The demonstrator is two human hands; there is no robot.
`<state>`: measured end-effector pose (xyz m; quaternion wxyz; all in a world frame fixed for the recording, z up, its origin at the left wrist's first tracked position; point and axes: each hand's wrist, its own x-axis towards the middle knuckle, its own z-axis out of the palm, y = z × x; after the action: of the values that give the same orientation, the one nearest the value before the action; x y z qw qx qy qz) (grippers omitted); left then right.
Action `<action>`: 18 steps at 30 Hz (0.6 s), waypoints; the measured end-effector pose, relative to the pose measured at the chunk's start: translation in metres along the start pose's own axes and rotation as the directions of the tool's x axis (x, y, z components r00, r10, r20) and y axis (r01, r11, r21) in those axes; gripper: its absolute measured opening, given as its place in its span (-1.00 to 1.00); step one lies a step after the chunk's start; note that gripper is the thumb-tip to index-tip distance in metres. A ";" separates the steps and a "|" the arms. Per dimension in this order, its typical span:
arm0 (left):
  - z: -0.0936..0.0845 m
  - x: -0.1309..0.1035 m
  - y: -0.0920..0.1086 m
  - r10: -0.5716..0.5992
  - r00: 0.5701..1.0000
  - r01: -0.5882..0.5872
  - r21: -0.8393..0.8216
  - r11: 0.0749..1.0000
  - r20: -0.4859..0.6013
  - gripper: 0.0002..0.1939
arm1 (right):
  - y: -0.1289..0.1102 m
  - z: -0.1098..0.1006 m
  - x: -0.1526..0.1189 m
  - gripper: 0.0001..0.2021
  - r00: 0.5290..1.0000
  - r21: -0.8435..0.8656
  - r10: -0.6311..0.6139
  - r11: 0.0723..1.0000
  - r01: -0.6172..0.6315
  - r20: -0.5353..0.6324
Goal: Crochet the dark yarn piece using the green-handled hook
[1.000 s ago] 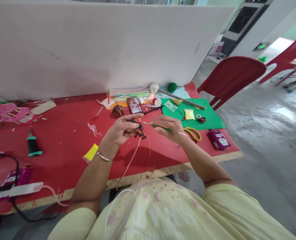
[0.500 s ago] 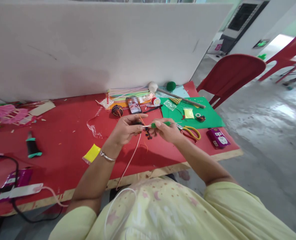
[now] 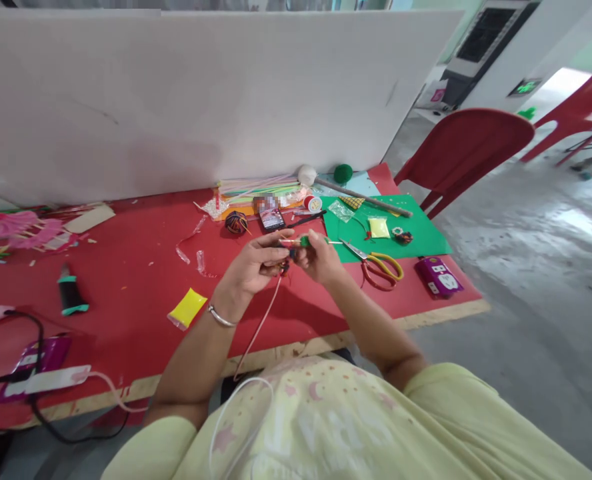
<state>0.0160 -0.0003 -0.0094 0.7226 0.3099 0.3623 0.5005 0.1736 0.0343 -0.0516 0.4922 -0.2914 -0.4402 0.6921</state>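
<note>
My left hand (image 3: 250, 265) pinches a small dark, multicoloured yarn piece (image 3: 285, 265) over the middle of the table. Close beside it, my right hand (image 3: 321, 257) is closed on a thin crochet hook with a green grip (image 3: 305, 241), its pale shaft sticking out on both sides of the fingers. The hook's left end meets the yarn piece, where the fingers partly hide it. Behind my left hand lies a ball of dark variegated yarn (image 3: 236, 223). A phone (image 3: 271, 215) rests beyond my hands.
Scissors (image 3: 376, 262) with red and yellow handles lie right of my hands, near a purple box (image 3: 439, 277). A yellow packet (image 3: 188, 308) is left of my forearm. A white panel (image 3: 176, 93) stands behind the red table (image 3: 141, 267).
My right hand has moved left, closer to my left hand, with the hook. The scissors now show more fully. The view has shifted slightly.
</note>
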 end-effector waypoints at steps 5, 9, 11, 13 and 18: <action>-0.008 -0.006 0.005 0.060 0.998 -0.059 0.220 0.974 0.000 -0.54 | -0.038 -0.030 0.018 -0.56 0.972 -0.271 0.085 0.962 -0.023 0.218; -0.012 -0.008 0.006 0.120 0.993 -0.116 0.395 0.911 0.014 -0.47 | -0.067 -0.038 0.022 -0.62 0.933 -0.503 0.057 0.853 0.139 0.354; -0.012 -0.008 0.007 0.165 0.986 -0.152 0.460 0.875 0.013 -0.46 | -0.076 -0.038 0.022 -0.64 0.918 -0.562 0.044 0.802 0.202 0.393; -0.011 -0.009 0.009 0.208 0.978 -0.186 0.512 0.839 0.014 -0.47 | -0.082 -0.035 0.020 -0.64 0.907 -0.602 0.031 0.758 0.253 0.420; -0.008 -0.007 0.008 0.305 0.950 -0.210 0.592 0.778 -0.065 -0.50 | -0.089 -0.026 0.011 -0.62 0.825 -0.636 -0.140 0.570 0.519 0.548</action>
<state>0.0040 -0.0033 -0.0055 0.4877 0.5209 0.5067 0.4837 0.2291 0.0646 0.0173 0.3331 -0.2170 -0.8360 0.3784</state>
